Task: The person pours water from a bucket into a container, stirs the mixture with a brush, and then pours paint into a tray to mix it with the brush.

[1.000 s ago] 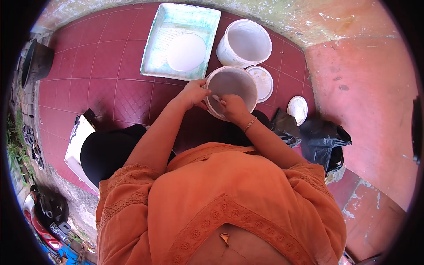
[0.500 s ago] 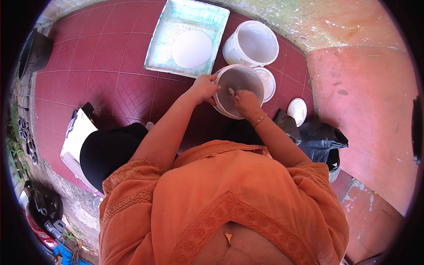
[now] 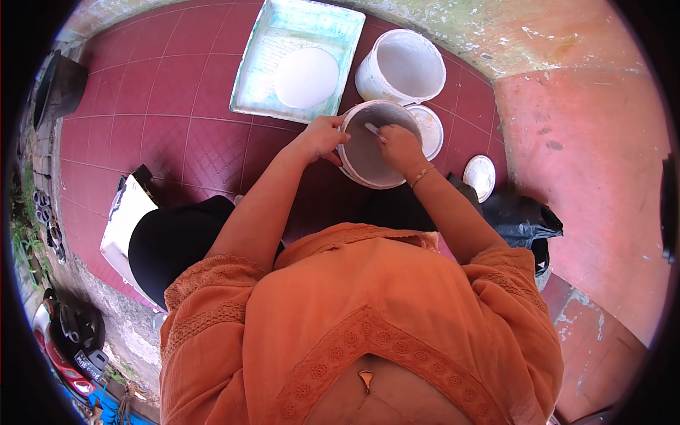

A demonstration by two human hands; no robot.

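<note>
Make the near bucket (image 3: 365,157) the middle of a clock, with 12 at the top. A small handle (image 3: 375,129) is in its mouth. The far bucket (image 3: 368,78) stands close by, just past 12. The paint tray (image 3: 244,92) sits near, between 10 and 11, with a puddle of paint (image 3: 307,78) in it. One lid (image 3: 430,129) lies at 3, partly behind the near bucket. Another lid (image 3: 479,177) lies farther out, between 3 and 4. A plastic bag (image 3: 520,219) is at 4, just beside that lid. A motorbike (image 3: 64,336) is far off at 8.
</note>
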